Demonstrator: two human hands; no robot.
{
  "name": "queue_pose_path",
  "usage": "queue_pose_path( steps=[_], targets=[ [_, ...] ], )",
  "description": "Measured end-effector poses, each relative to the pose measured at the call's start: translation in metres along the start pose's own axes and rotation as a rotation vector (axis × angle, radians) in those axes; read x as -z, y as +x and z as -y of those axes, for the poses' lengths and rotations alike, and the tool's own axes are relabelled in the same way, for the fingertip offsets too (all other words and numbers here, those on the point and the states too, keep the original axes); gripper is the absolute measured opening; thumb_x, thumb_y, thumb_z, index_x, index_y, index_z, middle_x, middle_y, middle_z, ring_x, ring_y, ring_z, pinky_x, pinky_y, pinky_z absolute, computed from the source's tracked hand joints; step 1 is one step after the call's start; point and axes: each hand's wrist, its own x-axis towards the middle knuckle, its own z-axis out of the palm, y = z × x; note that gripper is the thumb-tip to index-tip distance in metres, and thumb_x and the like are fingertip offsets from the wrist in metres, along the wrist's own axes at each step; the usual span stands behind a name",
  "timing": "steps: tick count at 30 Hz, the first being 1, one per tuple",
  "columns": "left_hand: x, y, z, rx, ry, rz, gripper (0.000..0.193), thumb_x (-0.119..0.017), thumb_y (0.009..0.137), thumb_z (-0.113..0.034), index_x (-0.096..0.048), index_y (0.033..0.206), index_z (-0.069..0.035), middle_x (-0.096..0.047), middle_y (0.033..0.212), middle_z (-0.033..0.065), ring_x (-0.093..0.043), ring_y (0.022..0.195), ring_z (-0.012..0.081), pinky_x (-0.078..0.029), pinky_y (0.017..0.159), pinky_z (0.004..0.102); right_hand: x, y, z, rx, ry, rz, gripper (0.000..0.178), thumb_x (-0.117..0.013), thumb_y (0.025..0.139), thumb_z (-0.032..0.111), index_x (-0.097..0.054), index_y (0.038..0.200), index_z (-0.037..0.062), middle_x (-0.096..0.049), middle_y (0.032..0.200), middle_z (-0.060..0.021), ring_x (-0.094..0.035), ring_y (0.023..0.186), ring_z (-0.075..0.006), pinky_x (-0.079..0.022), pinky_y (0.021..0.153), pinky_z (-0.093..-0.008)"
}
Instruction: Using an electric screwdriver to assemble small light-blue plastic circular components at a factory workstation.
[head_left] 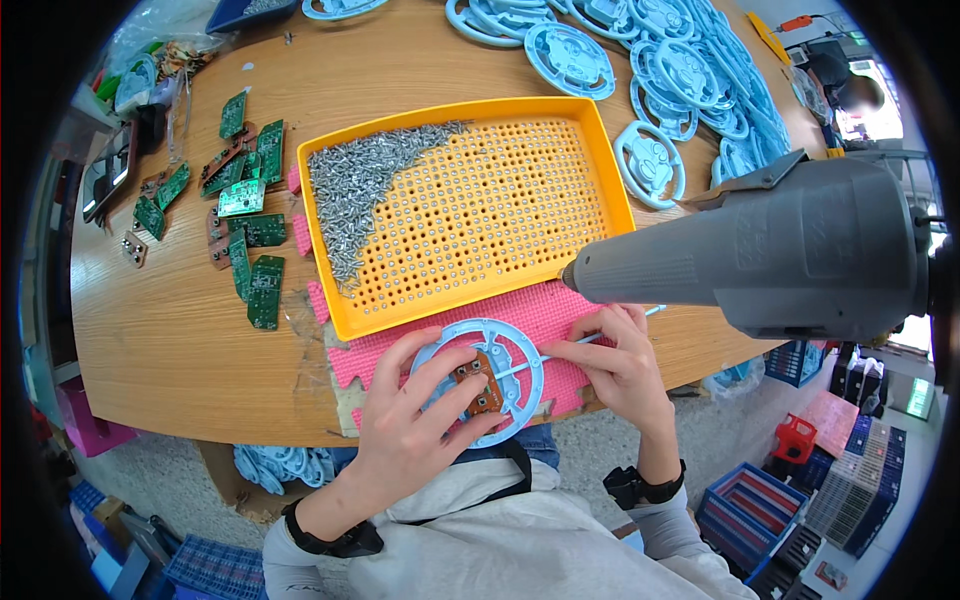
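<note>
Blue wheel held by curled fingers of left hand, board set inside, fastening unclear. Thin rod pinched by right hand. Far-right loose wheels apparently left to do.

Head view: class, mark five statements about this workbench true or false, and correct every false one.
1. The left hand touches a blue wheel-shaped part. True.
2. The circuit board on that part is green. False: this circuit board is orange-brown.
3. The right hand holds a thin pale rod. True.
4. The heap of screws fills the yellow tray's right end. False: the screws are heaped at the left of the yellow tray.
5. Green circuit boards lie left of the tray. True.
</note>
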Motion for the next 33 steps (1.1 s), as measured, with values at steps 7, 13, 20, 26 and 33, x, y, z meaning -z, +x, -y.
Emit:
queue_pose_path(
  steps=[7, 13, 20, 26, 33],
  targets=[
    [0.000, 0.000, 0.001, 0.015, -0.007, 0.008, 0.039, -0.084, 0.063, -0.022, -0.067, 0.096, -0.009, -0.058, 0.115, 0.0033, -0.051, 0.109, 0.0366, -0.049, 0.085, 0.0425, 0.001, 0.001, 0.003, -0.008, -0.023, 0.015, 0.028, -0.067, 0.070, 0.005, -0.076, 0.094, 0.0170, -0.055, 0.083, -0.0012, -0.054, 0.085, -0.0184, -0.037, 0.085, -0.0353],
    [0.001, 0.000, 0.004, 0.011, -0.019, 0.012, 0.039, -0.083, 0.063, -0.023, -0.067, 0.096, -0.009, -0.057, 0.115, 0.0023, -0.051, 0.108, 0.0359, -0.049, 0.083, 0.0417, 0.010, 0.004, 0.008, 0.003, 0.007, 0.040, 0.044, -0.061, 0.072, -0.007, -0.071, 0.108, 0.0149, -0.063, 0.097, -0.0051, -0.061, 0.090, -0.0220, -0.049, 0.078, -0.0304],
    [-0.001, 0.004, 0.002, -0.007, -0.042, -0.004, 0.037, -0.083, 0.063, -0.022, -0.066, 0.094, -0.009, -0.057, 0.115, 0.0026, -0.052, 0.107, 0.0347, -0.049, 0.081, 0.0405, 0.018, 0.026, 0.011, -0.030, 0.508, -0.504, 0.081, -0.076, 0.075, 0.042, -0.037, 0.135, 0.0023, -0.062, 0.101, -0.0133, -0.057, 0.104, -0.0247, -0.046, 0.087, -0.0389],
    [0.003, 0.000, 0.006, 0.023, -0.047, 0.007, 0.036, -0.083, 0.063, -0.022, -0.066, 0.092, -0.007, -0.057, 0.114, 0.0037, -0.053, 0.105, 0.0347, -0.050, 0.079, 0.0401, 0.007, 0.081, 0.045, 0.061, 0.805, -0.465, 0.076, -0.067, 0.083, 0.046, -0.028, 0.132, 0.0017, -0.058, 0.078, -0.0112, -0.059, 0.072, -0.0215, -0.049, 0.069, -0.0331],
    [0.005, 0.005, 0.004, 0.022, -0.095, 0.029, 0.034, -0.081, 0.064, -0.019, -0.067, 0.092, -0.005, -0.057, 0.113, 0.0058, -0.053, 0.105, 0.0344, -0.049, 0.081, 0.0406, 0.033, 0.102, 0.054, 0.380, 0.849, -0.593, 0.062, -0.048, 0.089, 0.061, -0.043, 0.107, 0.0017, -0.049, 0.058, -0.0032, -0.045, 0.040, -0.0112, -0.037, 0.043, -0.0243]
  ],
)
